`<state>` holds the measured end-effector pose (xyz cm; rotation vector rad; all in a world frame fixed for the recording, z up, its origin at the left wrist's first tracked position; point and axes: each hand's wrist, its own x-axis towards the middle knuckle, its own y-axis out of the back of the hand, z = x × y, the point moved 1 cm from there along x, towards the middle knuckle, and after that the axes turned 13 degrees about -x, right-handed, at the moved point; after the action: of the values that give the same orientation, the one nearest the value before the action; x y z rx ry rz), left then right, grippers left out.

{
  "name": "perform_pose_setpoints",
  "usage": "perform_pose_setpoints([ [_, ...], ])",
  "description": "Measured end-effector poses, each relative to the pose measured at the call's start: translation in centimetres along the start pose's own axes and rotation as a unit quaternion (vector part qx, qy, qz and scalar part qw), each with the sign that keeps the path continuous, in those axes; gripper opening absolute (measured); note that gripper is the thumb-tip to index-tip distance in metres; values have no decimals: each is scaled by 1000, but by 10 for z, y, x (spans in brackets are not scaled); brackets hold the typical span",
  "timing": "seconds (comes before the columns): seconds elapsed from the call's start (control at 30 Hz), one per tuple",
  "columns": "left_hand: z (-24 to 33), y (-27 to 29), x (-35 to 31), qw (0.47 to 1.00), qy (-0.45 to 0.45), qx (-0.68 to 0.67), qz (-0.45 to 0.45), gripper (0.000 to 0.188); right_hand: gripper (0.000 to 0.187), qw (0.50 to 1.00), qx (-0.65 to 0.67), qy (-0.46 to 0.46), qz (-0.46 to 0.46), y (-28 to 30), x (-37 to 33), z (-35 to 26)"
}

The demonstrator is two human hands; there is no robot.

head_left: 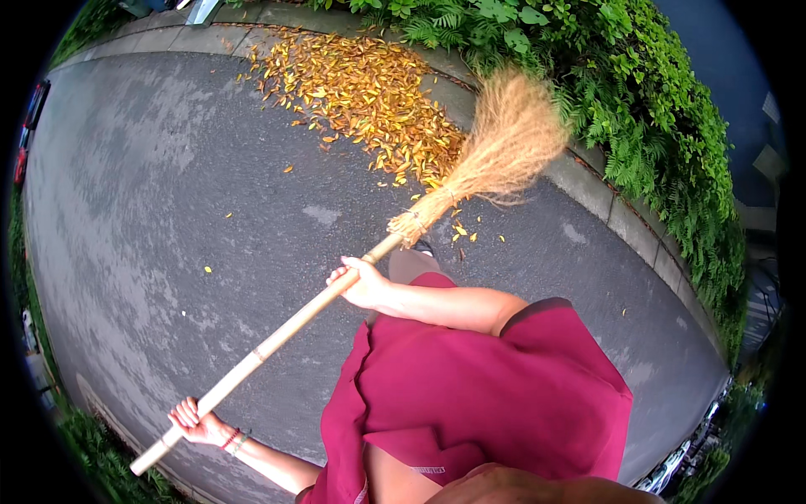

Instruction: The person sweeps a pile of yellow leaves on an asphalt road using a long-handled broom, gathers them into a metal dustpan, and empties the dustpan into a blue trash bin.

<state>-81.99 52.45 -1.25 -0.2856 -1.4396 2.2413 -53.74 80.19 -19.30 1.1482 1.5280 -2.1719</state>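
A broom with a pale bamboo handle (277, 338) slants across the view from lower left to upper right. My left hand (198, 422), with thin bracelets at the wrist, is closed round the handle near its butt end. Further up, just below the bound straw, my right hand (361, 282) wraps the same handle. The spread tan bristles (510, 134) lie against the right end of a heap of yellow-brown leaves (361, 92) and overlap the kerb. Whether the tips press on the ground I cannot tell.
A concrete kerb (600, 193) curves along the grey asphalt (168, 193), with ferns and shrubs (621, 92) behind it. A few stray leaves lie near my shoe (424, 248). Vehicles stand at the far left rim.
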Motion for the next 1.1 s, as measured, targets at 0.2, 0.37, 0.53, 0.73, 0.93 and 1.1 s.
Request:
perform_pose_setpoints([
  [0.2, -127, -25, 136, 990, 133, 50, -4, 37, 25, 976, 133, 117, 127, 43, 104, -19],
  [0.37, -206, -61, 178, 971, 184, 126, -90, 37, 29, 957, 190, 147, 165, 50, 222, -66],
  [0.53, -191, -36, 244, 983, 117, 139, -15, 39, 30, 965, 122, 107, 207, -44, 297, -87],
  [0.73, -161, -25, 309, 986, 1, 145, 88, 39, 24, 977, -33, 31, 208, -164, 414, -89],
  [0.93, -123, -17, 332, 974, -99, 121, 164, 39, 18, 955, -178, -42, 234, -271, 502, -42],
  [1.1, -67, -9, 349, 945, -194, 136, 226, 39, 10, 950, -210, -19, 230, -335, 531, 34],
])
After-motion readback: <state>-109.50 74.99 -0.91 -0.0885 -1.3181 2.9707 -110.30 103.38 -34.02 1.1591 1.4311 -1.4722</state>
